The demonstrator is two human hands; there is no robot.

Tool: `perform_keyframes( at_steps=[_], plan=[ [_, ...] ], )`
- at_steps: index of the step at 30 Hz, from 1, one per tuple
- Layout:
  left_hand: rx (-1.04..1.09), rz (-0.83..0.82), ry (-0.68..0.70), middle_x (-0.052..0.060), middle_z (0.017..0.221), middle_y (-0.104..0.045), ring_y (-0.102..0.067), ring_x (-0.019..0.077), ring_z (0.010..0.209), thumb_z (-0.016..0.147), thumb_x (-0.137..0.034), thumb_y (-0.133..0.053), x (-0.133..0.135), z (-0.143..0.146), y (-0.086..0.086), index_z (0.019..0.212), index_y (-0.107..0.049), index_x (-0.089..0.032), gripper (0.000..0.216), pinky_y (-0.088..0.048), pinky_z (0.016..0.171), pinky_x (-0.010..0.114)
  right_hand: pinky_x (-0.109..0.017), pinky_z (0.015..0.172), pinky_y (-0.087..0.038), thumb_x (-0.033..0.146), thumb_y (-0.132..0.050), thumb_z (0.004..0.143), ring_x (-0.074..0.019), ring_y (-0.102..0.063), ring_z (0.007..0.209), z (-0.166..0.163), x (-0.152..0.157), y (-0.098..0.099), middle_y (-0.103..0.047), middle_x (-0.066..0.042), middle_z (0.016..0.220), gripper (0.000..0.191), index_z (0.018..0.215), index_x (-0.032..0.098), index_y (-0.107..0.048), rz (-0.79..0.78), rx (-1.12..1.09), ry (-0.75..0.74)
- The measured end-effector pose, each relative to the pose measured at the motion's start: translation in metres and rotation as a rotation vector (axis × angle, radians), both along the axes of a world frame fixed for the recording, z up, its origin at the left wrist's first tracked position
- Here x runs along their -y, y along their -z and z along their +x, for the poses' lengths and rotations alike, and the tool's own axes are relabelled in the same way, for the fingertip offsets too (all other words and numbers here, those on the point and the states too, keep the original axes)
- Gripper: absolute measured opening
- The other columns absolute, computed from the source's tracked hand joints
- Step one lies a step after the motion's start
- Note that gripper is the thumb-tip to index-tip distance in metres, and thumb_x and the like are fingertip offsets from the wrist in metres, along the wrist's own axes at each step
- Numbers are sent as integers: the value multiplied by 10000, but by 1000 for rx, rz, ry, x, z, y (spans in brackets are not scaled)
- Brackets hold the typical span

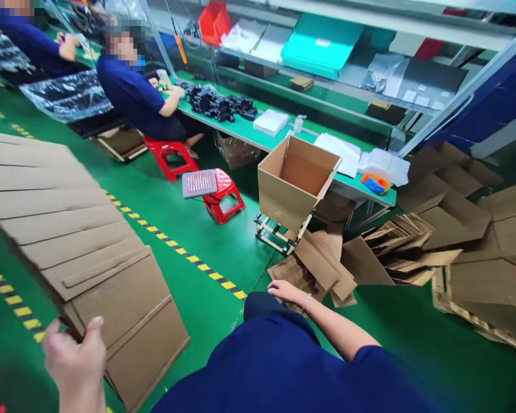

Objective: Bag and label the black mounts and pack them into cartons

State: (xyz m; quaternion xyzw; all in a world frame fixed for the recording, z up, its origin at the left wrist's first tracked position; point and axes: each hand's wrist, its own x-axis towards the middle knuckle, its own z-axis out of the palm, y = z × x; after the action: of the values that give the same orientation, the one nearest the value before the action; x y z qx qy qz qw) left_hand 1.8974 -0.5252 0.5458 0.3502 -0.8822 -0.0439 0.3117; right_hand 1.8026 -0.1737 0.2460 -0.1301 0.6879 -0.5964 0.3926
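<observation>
At the lower left, my left hand (75, 358) is closed around the near edge of a long row of flattened cardboard boxes (107, 258), its thumb on top. The boxes overlap and reach to the left edge of the view. In front of my body, my right hand (284, 291) hangs loosely with its fingers stretched out and nothing in them. Behind it on the floor lie loose cardboard pieces (320, 264). Beyond them an open cardboard box (288, 195) stands on a small frame stand (277, 232).
A co-worker (133, 92) sits at the green workbench (241, 129) by black parts (219, 103). Red stools (227, 198) stand nearby. More cardboard (456, 212) lies at right, beside a box of scraps (370, 261). Yellow-black tape (167, 241) crosses the green floor.
</observation>
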Motion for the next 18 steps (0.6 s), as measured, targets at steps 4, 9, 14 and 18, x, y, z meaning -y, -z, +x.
perform_keyframes(
  at_steps=[4,9,14,18],
  plan=[
    [102,3,14,123,1120,-684,-620,402,1132,646,-678,-534,17,-85,-25,1296,-552,-242,782,-488,974,554,-365,992,-452,253,-489,887,-241,-631,1084,-81,1,-27,-700,-112,1159,304,1096,157,-688,29,-173,195],
    [212,45,239,93,1123,-698,-672,342,1035,722,-666,-506,59,-214,-32,1358,-493,-290,739,-522,933,476,-379,989,-478,317,-443,922,-230,-628,1091,-230,8,-51,-681,-110,1176,345,1162,175,-646,58,-474,526],
    [413,-31,380,115,1198,-681,-676,307,1034,808,-572,-474,101,-373,-42,1353,-502,-220,650,-539,882,408,-435,1081,-420,308,-452,919,-263,-550,1228,-385,24,-76,-610,-165,1296,401,1257,133,-579,283,-701,752],
    [689,-62,488,111,1170,-700,-696,277,951,860,-476,-445,124,-495,-43,1405,-452,-192,615,-537,830,366,-429,1097,-391,308,-482,920,-295,-514,1286,-460,50,-87,-552,-201,1385,469,1330,86,-526,580,-692,591]
  ],
)
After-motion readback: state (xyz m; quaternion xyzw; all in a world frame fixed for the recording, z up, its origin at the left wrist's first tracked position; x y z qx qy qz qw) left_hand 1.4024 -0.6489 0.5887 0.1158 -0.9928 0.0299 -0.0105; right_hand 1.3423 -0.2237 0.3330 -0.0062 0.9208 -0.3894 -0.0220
